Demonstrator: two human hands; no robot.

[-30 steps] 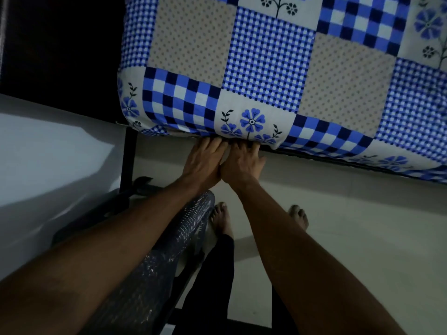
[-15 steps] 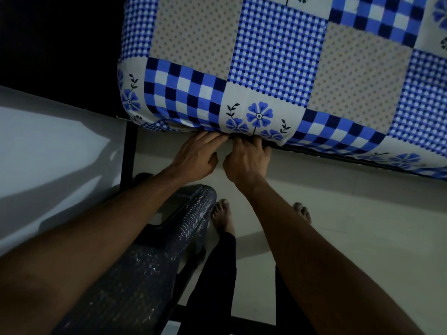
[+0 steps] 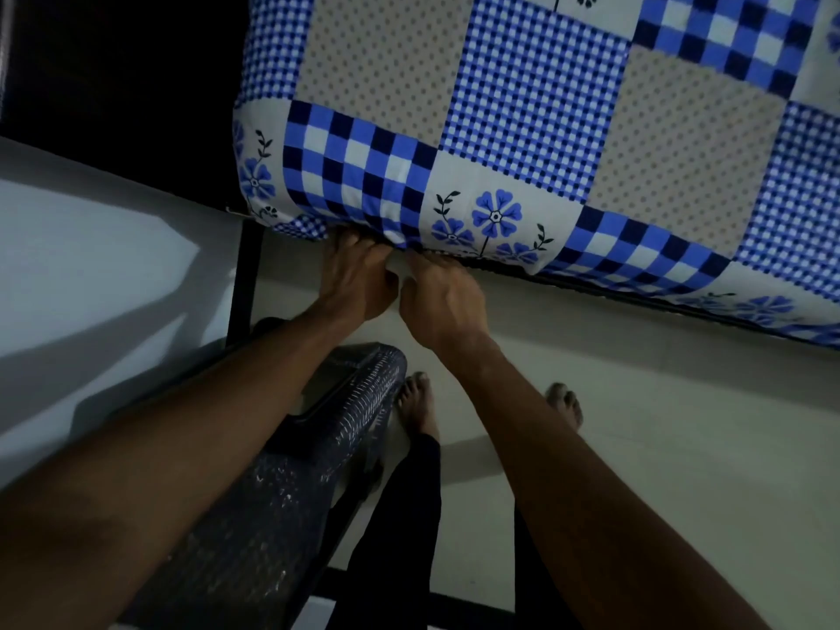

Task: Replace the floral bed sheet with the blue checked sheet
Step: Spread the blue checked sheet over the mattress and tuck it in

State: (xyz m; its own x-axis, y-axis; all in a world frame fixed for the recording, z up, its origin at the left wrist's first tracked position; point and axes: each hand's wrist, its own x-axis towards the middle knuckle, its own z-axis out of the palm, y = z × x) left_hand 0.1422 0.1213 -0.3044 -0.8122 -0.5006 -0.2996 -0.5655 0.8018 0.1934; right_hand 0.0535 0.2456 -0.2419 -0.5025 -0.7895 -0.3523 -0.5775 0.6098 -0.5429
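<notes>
The blue checked sheet (image 3: 522, 143), a patchwork of blue checks, dotted squares and blue flowers, covers the mattress and wraps over its near edge and left corner. My left hand (image 3: 357, 279) reaches under that edge close to the corner, its fingers stretched up beneath the fabric and their tips hidden. Right beside it, my right hand (image 3: 443, 297) has its fingers curled on the sheet's lower hem below the flower patch. The fabric bunches slightly between my two hands. No floral sheet is in view.
A dark bed frame leg (image 3: 243, 275) stands below the corner. A dark woven plastic chair (image 3: 291, 484) is under my left forearm. My bare feet (image 3: 418, 402) stand on the pale floor (image 3: 682, 425). A white wall (image 3: 82, 275) is on the left.
Both hands have shifted left along the mattress edge toward the corner. My right hand's fingers have curled more tightly at the hem.
</notes>
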